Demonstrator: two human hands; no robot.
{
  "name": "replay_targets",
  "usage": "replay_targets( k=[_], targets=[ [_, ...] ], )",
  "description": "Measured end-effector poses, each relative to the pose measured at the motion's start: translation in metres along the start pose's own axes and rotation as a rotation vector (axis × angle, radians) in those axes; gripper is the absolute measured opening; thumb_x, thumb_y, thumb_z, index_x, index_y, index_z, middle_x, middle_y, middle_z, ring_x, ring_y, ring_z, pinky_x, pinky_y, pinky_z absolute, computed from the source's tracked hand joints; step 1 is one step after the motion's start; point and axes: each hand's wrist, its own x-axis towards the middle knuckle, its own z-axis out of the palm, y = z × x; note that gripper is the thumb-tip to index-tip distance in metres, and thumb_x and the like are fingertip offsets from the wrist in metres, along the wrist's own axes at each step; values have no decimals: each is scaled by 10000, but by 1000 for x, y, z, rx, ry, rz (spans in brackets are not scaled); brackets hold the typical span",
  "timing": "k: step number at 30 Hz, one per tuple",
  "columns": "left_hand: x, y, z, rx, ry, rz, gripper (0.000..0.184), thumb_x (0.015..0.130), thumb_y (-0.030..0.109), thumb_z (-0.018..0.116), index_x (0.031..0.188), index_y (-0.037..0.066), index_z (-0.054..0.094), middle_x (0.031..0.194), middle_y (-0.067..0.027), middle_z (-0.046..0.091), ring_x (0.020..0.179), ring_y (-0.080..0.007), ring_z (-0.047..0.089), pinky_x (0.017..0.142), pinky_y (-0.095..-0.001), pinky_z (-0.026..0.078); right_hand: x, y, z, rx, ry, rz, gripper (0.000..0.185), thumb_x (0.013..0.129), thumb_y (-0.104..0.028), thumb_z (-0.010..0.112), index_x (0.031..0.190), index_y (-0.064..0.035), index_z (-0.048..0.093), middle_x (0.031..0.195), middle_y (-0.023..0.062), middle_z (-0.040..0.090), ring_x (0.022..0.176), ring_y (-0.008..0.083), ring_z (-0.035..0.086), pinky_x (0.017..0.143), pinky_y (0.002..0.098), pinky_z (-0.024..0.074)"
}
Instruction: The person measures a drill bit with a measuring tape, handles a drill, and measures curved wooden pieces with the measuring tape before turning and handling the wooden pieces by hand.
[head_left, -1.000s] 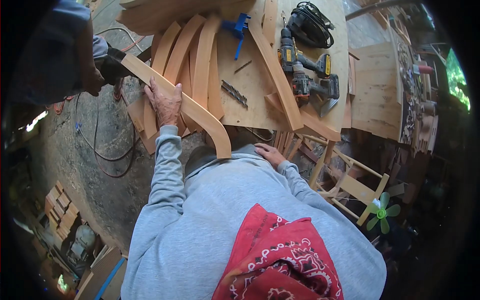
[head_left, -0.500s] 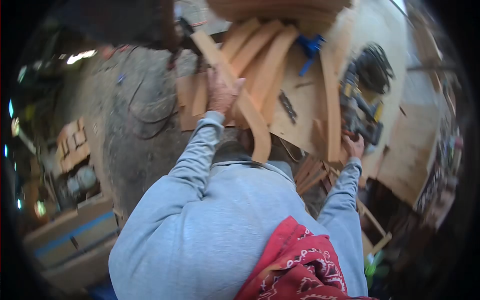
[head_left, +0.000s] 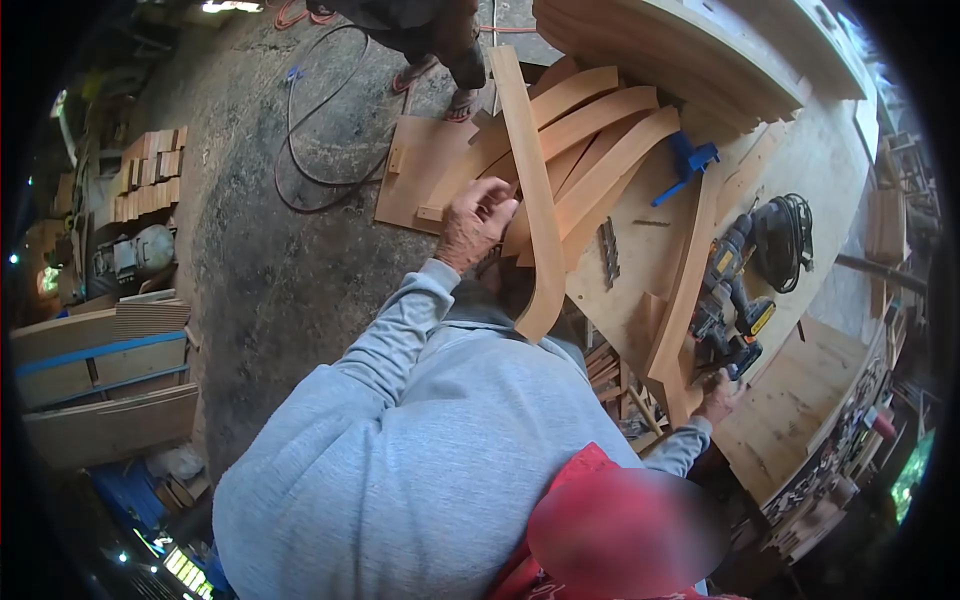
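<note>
My left hand [head_left: 474,228] is beside a curved wooden piece [head_left: 537,190], its fingers loosely bent and apart with nothing visible between them. That piece lies across several other curved pieces [head_left: 600,125], its near end close to my waist. My right hand [head_left: 717,397] is at the bench's near right edge, fingers partly spread, just below the battery base of a drill [head_left: 712,325]; contact is unclear. Another drill [head_left: 730,255] lies behind it. Left of the drills is a long wooden piece [head_left: 686,285], with drill bits [head_left: 608,252] further left.
A blue clamp-like tool [head_left: 688,165] and a coiled black cord [head_left: 784,240] lie on the bench [head_left: 625,290]. Large shaped boards [head_left: 670,50] stand at its back. Another person's legs [head_left: 455,50] are beyond the bench's left end. A hose [head_left: 290,170] loops across the floor.
The view has swung left. My left hand has let go of the curved piece. My right hand has moved from my waist to the drills' side of the bench.
</note>
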Motion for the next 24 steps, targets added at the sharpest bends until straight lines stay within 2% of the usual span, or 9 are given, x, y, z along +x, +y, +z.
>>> replay_targets(
  k=[4, 5, 7, 8, 10, 12, 14, 17, 24],
  targets=[
    [-5, 23, 31, -293, -144, 29, 210, 890, 163, 759, 1054, 36, 726, 882, -45, 707, 736, -98, 667, 657, -236, 550, -61, -156, 43, 655, -485, 176, 309, 903, -166, 686, 1170, -11, 673, 967, 70, 667, 790, 199, 641, 742, 306, 542],
    [-5, 33, 39, -360, -203, -24, 220, 899, 168, 754, 1070, 32, 726, 881, -42, 713, 740, -91, 669, 652, -231, 550, -55, -156, 65, 367, -548, -108, 306, 901, -147, 683, 1178, -18, 667, 945, 58, 657, 768, 180, 625, 713, 291, 526],
    [-3, 60, 47, -489, -316, -132, 241, 919, 178, 743, 1102, 24, 724, 879, -35, 725, 747, -77, 674, 643, -219, 549, -68, -191, 108, 212, -777, -201, 297, 894, -112, 681, 1178, -27, 662, 918, 40, 645, 748, 142, 605, 675, 272, 504],
    [0, 65, 48, -540, -382, -169, 263, 926, 176, 737, 1134, 15, 713, 896, -39, 726, 762, -79, 678, 654, -219, 552, -99, -229, 131, 349, -955, -6, 290, 890, -97, 683, 1171, -29, 664, 912, 34, 643, 748, 123, 601, 667, 267, 498],
    [4, 74, 49, -644, -510, -244, 310, 942, 170, 726, 1197, -3, 692, 930, -47, 728, 790, -82, 685, 677, -219, 559, -129, -250, 181, 193, -1068, -24, 291, 887, -112, 698, 1161, -24, 656, 890, 25, 635, 747, 88, 582, 657, 277, 492],
    [6, 80, 40, -639, -504, -279, 326, 939, 184, 732, 1193, -17, 690, 948, -56, 729, 789, -90, 686, 671, -225, 559, -146, -269, 224, -74, -1242, -389, 257, 884, -124, 712, 1100, -7, 634, 872, 78, 644, 714, 146, 589, 650, 323, 495],
    [10, 78, 32, -594, -436, -264, 337, 933, 185, 739, 1198, -18, 688, 951, -59, 731, 797, -95, 688, 675, -226, 559, -155, -278, 262, -222, -1231, -875, 255, 878, -114, 711, 1054, 8, 572, 887, 161, 638, 749, 292, 622, 680, 388, 502],
    [17, 55, 18, -629, -311, -324, 301, 912, 176, 760, 1136, -16, 698, 942, -64, 733, 817, -100, 689, 689, -239, 561, -158, -277, 304, -242, -1207, -1164, 279, 865, -110, 709, 1032, 0, 513, 932, 227, 621, 861, 420, 622, 742, 439, 504],
    [29, 14, 12, -1047, -161, -465, 191, 913, 125, 753, 1024, 29, 631, 794, -50, 686, 641, -112, 645, 577, -238, 535, -163, -307, 338, -545, -1377, -1150, 371, 856, -196, 750, 1092, -22, 522, 974, 209, 634, 973, 409, 631, 807, 464, 507]
  ],
)
